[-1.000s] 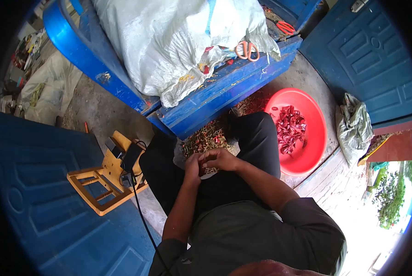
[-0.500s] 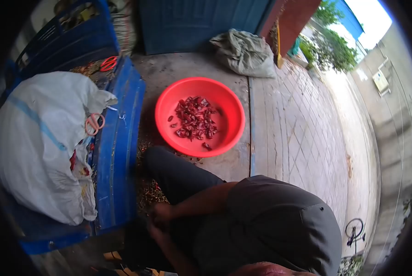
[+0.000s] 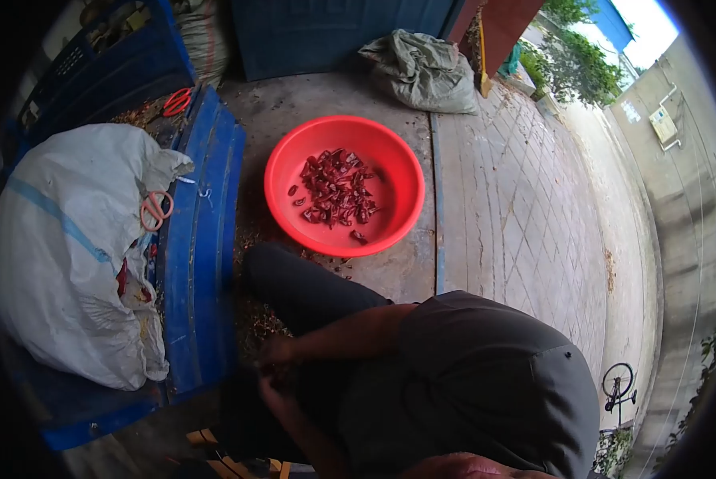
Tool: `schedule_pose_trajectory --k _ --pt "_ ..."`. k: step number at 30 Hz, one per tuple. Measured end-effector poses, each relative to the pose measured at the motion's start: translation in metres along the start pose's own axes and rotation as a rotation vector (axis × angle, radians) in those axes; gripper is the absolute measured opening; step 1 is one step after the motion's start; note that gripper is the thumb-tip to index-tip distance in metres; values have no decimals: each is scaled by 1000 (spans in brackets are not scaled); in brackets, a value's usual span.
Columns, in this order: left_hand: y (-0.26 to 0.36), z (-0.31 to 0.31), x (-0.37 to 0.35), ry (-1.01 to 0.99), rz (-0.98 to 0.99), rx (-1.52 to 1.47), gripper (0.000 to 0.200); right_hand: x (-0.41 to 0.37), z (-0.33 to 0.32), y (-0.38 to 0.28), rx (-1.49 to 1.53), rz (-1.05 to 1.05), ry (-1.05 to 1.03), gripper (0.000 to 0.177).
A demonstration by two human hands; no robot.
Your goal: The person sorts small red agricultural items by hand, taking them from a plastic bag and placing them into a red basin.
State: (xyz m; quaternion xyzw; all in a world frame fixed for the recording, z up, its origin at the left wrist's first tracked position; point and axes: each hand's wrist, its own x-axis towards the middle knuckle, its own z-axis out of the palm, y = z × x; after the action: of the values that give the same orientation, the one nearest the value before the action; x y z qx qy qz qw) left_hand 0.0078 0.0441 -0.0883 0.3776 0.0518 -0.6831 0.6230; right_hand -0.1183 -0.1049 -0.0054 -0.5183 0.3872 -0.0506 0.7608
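Observation:
My right hand (image 3: 278,351) and my left hand (image 3: 273,393) are close together in the shade over my lap, beside the blue metal bed. The fingers of both look curled in, but what they hold is too dark and small to make out. Beyond my right knee, a red plastic basin (image 3: 410,215) stands on the ground with a loose heap of dark red dried chilli pieces (image 3: 338,188) in it. A large white woven sack (image 3: 62,247) lies on the blue bed, its open mouth showing some red chillies (image 3: 123,276).
Orange-handled scissors (image 3: 156,210) lie on the sack's edge, red-handled scissors (image 3: 177,102) farther back on the blue bed (image 3: 202,279). A grey-green sack (image 3: 426,72) rests by the blue door (image 3: 326,36). Debris litters the ground near my knee. A bicycle (image 3: 617,387) stands at far right.
The view has shifted slightly, so the basin and sacks sit a little higher in the picture. My hands stay near each other over my lap, with only a small shift.

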Motion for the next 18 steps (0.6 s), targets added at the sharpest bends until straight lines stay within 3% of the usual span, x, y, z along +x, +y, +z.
schedule_pose_trajectory --k 2,5,7,9,11,13,15,16,18 --pt "-12 16 -5 147 402 493 30 -8 -2 -6 -66 -57 -13 29" --pt "-13 1 -2 131 462 616 29 14 -1 13 68 -65 -96 30" --pt "8 58 -23 260 88 -18 29 1 -3 -8 162 41 -78 29" --pt "9 66 -29 214 103 143 24 26 -5 22 166 18 -119 30" --pt "-7 36 -9 230 181 130 16 28 -5 21 9 23 -124 30" --pt "-5 40 -13 283 154 102 16 24 -1 1 -367 -37 31 28" --pt "6 65 -18 338 169 124 16 29 -1 5 -602 -323 127 26" --pt "12 75 -23 353 156 176 16 27 2 4 -603 -323 96 26" --pt "20 84 -22 384 152 160 18 20 3 -10 -752 -591 293 26"
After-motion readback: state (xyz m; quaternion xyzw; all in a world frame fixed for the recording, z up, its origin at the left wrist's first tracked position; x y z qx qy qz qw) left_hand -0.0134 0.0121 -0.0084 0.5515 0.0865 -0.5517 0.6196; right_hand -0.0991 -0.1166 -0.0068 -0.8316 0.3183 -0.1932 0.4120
